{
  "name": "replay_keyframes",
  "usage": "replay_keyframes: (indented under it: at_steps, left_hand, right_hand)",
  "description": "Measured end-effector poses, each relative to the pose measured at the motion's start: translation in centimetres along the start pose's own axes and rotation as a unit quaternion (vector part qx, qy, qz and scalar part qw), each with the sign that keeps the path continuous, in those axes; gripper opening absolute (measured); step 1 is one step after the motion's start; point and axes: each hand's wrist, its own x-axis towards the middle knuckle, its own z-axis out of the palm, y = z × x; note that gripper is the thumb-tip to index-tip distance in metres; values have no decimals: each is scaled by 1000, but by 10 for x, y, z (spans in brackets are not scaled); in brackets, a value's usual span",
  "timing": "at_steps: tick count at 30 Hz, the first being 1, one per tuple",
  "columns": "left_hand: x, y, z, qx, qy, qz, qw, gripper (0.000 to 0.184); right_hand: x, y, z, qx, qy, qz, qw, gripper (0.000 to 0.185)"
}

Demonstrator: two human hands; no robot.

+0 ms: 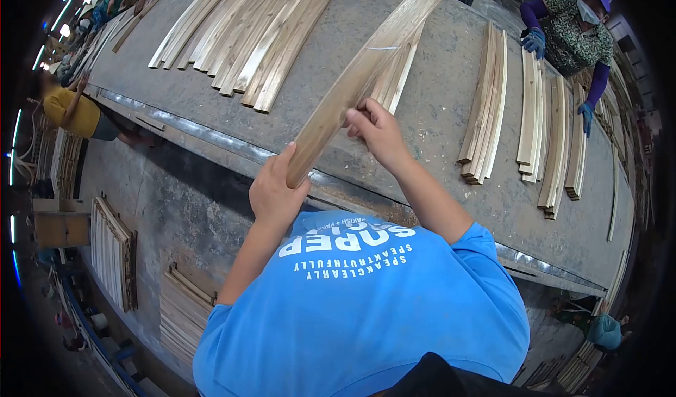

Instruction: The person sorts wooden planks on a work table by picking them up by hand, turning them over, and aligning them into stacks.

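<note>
A long wooden board slants from near my body up toward the far side of the table, with a pale mark across its upper part. My left hand is wrapped round the board's near end. My right hand is beside the board's right edge, its fingers curled and the thumb close to the index finger; whether anything small is between them is hidden. Behind the board, more wooden strips lie on the grey table.
Rows of wooden strips lie at the far left of the table, and more stacks lie at the right. A co-worker in blue gloves stands at the right edge. A person in yellow is at the left.
</note>
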Motion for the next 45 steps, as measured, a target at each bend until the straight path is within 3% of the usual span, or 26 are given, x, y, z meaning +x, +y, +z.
replay_keyframes:
  at_steps: [2, 6, 9, 11, 15, 17, 19, 21, 24, 27, 28, 29, 31, 32, 35, 37, 38, 40, 43, 44, 45]
  left_hand:
    - [0, 1, 0, -2, 0, 1, 1000, 71]
    - [0, 0, 1, -3, 0, 6, 1000, 71]
    - [1, 1, 1, 1, -1, 5, 1000, 70]
    - [1, -1, 2, -3, 17, 14, 1000, 69]
    - [1, 1, 1, -15, -5, -6, 1000, 70]
    - [-1, -2, 6, -37, -27, -20, 999, 71]
    - [1, -8, 10, -98, -67, -42, 992, 69]
    - [8, -19, 17, -156, -109, -59, 980, 67]
    - [22, -36, 23, -347, -224, -195, 890, 56]
    - [33, -42, 39, -350, -258, -240, 868, 54]
    - [37, -43, 46, -395, -274, -262, 837, 53]
    - [45, -40, 49, -394, -274, -260, 838, 53]
    - [66, -31, 54, -503, -325, -281, 750, 45]
    - [79, -27, 58, -512, -348, -240, 748, 41]
    - [119, -42, 117, -479, -347, -165, 789, 37]
    - [146, -34, 150, -342, -257, -71, 901, 34]
    - [160, -34, 167, -342, -258, -65, 901, 34]
    - [184, -30, 197, -162, -108, 74, 978, 37]
    - [200, 0, 212, -86, -175, 74, 978, 39]
    - [205, 9, 215, -149, -254, 34, 955, 47]
    - [203, 1, 239, -152, -255, 36, 954, 47]
  right_hand:
    - [1, 3, -2, 132, 4, 41, 990, 32]
    - [-1, -1, -3, 144, 9, 38, 989, 36]
    - [-2, -4, -1, 103, 11, 30, 994, 37]
    - [-4, -5, 2, -64, 23, -16, 998, 45]
    - [5, -6, -5, -129, 13, -1, 992, 47]
    - [21, 13, -18, 142, 36, 44, 988, 43]
    - [30, 26, -35, 159, 69, 32, 984, 39]
    - [40, 43, -51, 32, 185, -43, 981, 39]
    - [39, 61, -74, 3, 227, -32, 973, 36]
    - [37, 77, -84, -10, 269, -35, 962, 34]
    - [37, 84, -87, -10, 271, -38, 962, 34]
    - [38, 91, -89, -11, 267, -25, 963, 34]
    - [43, 113, -89, -12, 267, -13, 964, 35]
    - [47, 129, -88, -30, 277, -10, 960, 41]
    - [49, 134, -81, -32, 279, 8, 960, 58]
    - [48, 132, -73, -16, 275, 20, 961, 67]
    - [46, 134, -71, -3, 248, 17, 969, 71]
    - [37, 128, -67, 16, 210, 21, 977, 76]
    - [29, 132, -72, 56, 223, 24, 973, 77]
    - [29, 132, -77, 53, 226, 24, 972, 77]
    - [29, 133, -81, 53, 229, 34, 971, 77]
